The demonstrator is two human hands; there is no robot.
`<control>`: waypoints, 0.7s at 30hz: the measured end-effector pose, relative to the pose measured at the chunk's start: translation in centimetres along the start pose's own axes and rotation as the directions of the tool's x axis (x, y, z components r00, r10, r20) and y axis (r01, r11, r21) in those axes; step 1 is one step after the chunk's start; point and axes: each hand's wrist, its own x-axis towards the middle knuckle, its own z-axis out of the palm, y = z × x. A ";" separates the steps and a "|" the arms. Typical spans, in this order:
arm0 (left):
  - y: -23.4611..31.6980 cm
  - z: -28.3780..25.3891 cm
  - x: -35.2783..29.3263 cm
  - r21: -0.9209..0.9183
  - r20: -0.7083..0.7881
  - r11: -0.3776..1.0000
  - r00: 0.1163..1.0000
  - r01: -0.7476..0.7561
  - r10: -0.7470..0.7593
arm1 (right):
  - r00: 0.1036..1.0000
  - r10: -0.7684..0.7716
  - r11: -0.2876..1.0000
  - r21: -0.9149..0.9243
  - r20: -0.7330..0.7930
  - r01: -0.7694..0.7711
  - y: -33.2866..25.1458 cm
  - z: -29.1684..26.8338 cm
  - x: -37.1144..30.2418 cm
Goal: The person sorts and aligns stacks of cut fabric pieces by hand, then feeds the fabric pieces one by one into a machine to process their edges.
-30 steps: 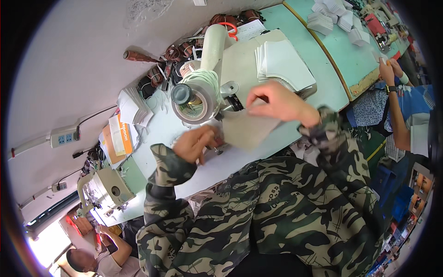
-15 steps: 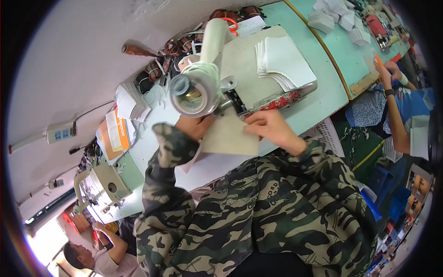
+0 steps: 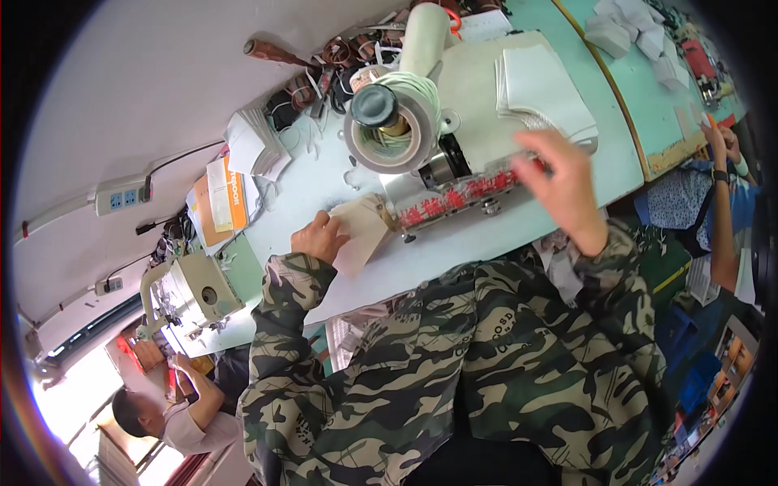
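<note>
My left hand [image 3: 320,237] pinches the left edge of a flat cream panel [image 3: 362,231], whose far corner lies by the end of the bench machine. That machine has a red-flecked, worn front edge [image 3: 458,200] and carries a spool of pale green cord [image 3: 417,93] above it. Slightly blurred, my right hand [image 3: 559,182] hangs over the right part of this edge with its fingers apart and nothing in them. Just beyond it, a stack of white cut panels [image 3: 543,85] with a curved notch rests on the machine's flat top.
Left of the machine are another panel stack [image 3: 253,146] and an orange-and-white packet [image 3: 225,194]. A screwdriver [image 3: 275,53] and tangled tools line the wall. A second machine [image 3: 190,296] stands at the left. Co-workers sit at lower left and far right.
My right hand has let go of the cream panel and moved right toward the white stack. My left hand has shifted down with the panel, now tilted. The whole view has shifted too.
</note>
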 end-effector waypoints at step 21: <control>9.4 -10.2 9.5 -0.648 -0.005 0.741 0.974 -0.176 0.227 | 0.795 -0.090 0.993 -0.010 0.600 0.120 0.7 4.2 6.2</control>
